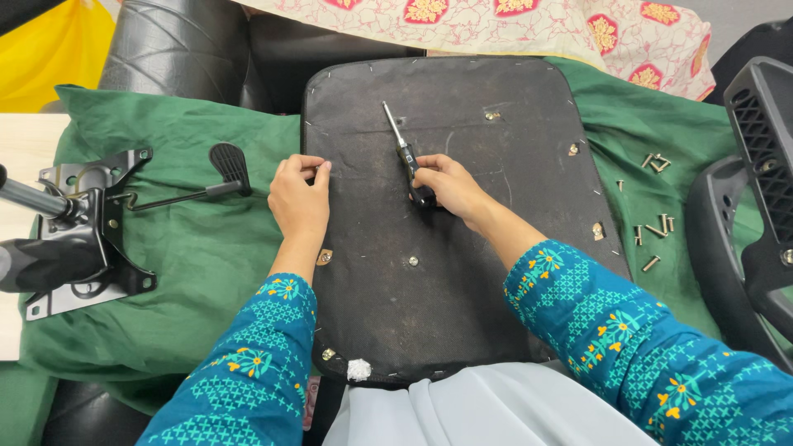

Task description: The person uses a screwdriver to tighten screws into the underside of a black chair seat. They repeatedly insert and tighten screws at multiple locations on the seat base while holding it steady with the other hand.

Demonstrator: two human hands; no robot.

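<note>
**Two hands on the upturned seat base**

Two hands sit on the black seat underside [446,223], which lies flat on the green cloth [198,248] in front of me. My right hand [446,186] is closed around the dark handle of a screwdriver [402,144], whose shaft lies low across the panel and points up and away toward the far edge. My left hand [299,198] rests near the panel's left edge, fingers curled at something too small for me to make out. Loose screws [657,227] lie scattered on the cloth to the right, well apart from both hands; the metal tilt mechanism [83,223] with its lever sits off to the left. To work cleanly, I judge the tip should stand upright and squarely seated in a fastener, with the left hand pressing the panel still.
</note>
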